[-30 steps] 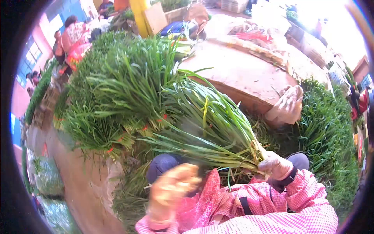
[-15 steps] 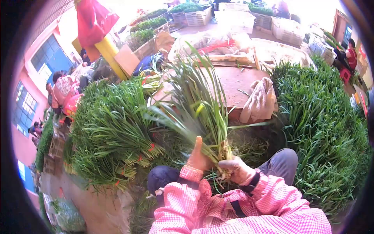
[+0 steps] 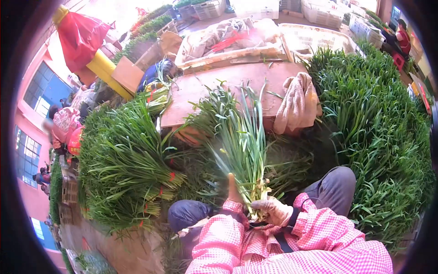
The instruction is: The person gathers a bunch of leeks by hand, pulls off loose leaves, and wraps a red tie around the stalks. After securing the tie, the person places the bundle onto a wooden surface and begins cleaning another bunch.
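A loose bunch of green garlic [image 3: 248, 150], with long flat leaves and pale stalk ends, stands tilted in front of me between my knees. My right hand [image 3: 273, 210], in a pale glove, is closed around its stalk ends from the right. On the left side of the bunch, my left hand [image 3: 233, 192] holds it with the thumb pointing up; its other fingers are hidden behind the stalks and sleeve. The leaf tips reach over the near edge of a pinkish board [image 3: 205, 93].
Tied bundles of greens [image 3: 132, 164] with orange bands are heaped on the left. A dense mass of greens [image 3: 374, 146] stands on the right. A cloth [image 3: 296, 100] hangs over the board's right corner. White crates [image 3: 315, 39] stand behind, and a yellow post [image 3: 107, 73] at the left.
Both hands have come lower and closer to my body with the bunch. The leaves, spread and blurred before, now stand closer together. My view has tilted down slightly.
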Motion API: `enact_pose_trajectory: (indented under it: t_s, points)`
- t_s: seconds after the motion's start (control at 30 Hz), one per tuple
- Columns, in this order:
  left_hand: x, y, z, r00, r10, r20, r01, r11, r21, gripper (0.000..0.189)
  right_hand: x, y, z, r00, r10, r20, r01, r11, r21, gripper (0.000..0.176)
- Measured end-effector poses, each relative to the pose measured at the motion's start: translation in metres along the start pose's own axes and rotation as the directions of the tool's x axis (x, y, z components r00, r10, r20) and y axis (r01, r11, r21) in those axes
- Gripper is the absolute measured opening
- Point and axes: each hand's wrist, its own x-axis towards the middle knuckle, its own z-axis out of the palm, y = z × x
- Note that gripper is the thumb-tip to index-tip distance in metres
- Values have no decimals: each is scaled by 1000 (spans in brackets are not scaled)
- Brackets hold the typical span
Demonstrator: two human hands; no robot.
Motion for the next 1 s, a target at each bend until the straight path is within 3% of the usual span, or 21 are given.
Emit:
enact_pose_trajectory:
  t_s: [0.07, 0.13, 0.17, 0.23, 0.27, 0.3, 0.33, 0.4, 0.47, 0.5, 0.53, 0.57, 0.6, 0.67, 0.73, 0.83, 0.93, 1.0]
  points:
    - [0, -4, -3, 986, -37, 161, 50, 996, -75, 103, -2, -2, 1, 999, 52, -14, -53, 998, -42, 30]
    - [-4, -8, -1, 997, 25, 76, -8, 976, -215, 104, -5, -7, 10, 992, 123, -38, -126, 989, -82, 31]
    - [-7, -8, 1, 996, 19, 86, 2, 969, -246, 101, -5, -6, 9, 987, 155, 41, -147, 978, -149, 34]
    - [-13, -10, 3, 996, 8, 86, 19, 948, -316, 96, 4, -1, -52, 949, 130, 288, -20, 934, -356, 33]
    - [-17, -11, 0, 997, 6, 77, 22, 935, -355, 94, 7, -15, -55, 937, 168, 305, 99, 710, -697, 45]
    - [-20, -10, -4, 998, 7, 68, 20, 921, -390, 91, 9, -29, -56, 924, 207, 321, 232, 363, -902, 57]
    - [-20, -4, -8, 1000, 29, 8, -25, 951, -308, 84, -21, -68, 7, 998, 37, 44, 38, 147, -988, 57]
    - [-30, -3, -11, 984, 43, -172, -68, 987, -142, 76, 3, -125, -4, 957, -241, -161, -55, 394, -917, 57]
    - [-37, -6, -12, 966, 56, -252, -56, 998, 4, 70, 46, -142, -32, 929, -254, -270, -45, 647, -762, 59]
    - [-41, -5, -13, 967, 64, -248, -49, 997, 68, 68, 82, -134, -65, 976, -134, -172, 41, 889, -456, 62]
    - [-42, 0, -12, 967, 74, -244, -42, 990, 136, 65, 83, -129, -40, 992, -71, -101, 36, 951, -307, 64]
    - [-42, 1, 18, 970, 75, -232, -52, 993, 102, 66, 90, -126, -25, 996, -82, -45, 74, 984, -164, 61]
    - [-47, -1, 0, 964, 6, -265, 7, 999, 46, 63, 95, -122, -14, 995, -95, 8, 95, 995, -13, 59]
    - [-57, 6, 16, 952, -192, -238, 189, 981, -38, 61, 92, -125, 4, 990, -130, 54, 123, 985, 118, 51]
    - [-60, 13, 36, 965, -73, -254, 127, 971, 203, 70, 86, -129, 9, 983, -149, 104, 124, 969, 214, 51]
    - [-64, 23, 57, 942, 71, -327, 113, 852, 511, 86, 63, -134, 32, 946, -277, 170, 257, 957, 131, 58]
    - [-66, 41, 34, 986, -24, -165, 124, 770, 625, 82, 48, -139, 50, 864, -393, 315, 407, 913, 23, 64]
    - [-54, 47, 93, 961, 167, -222, 49, 683, 728, 68, 36, -147, 72, 793, -452, 408, 511, 859, -43, 66]
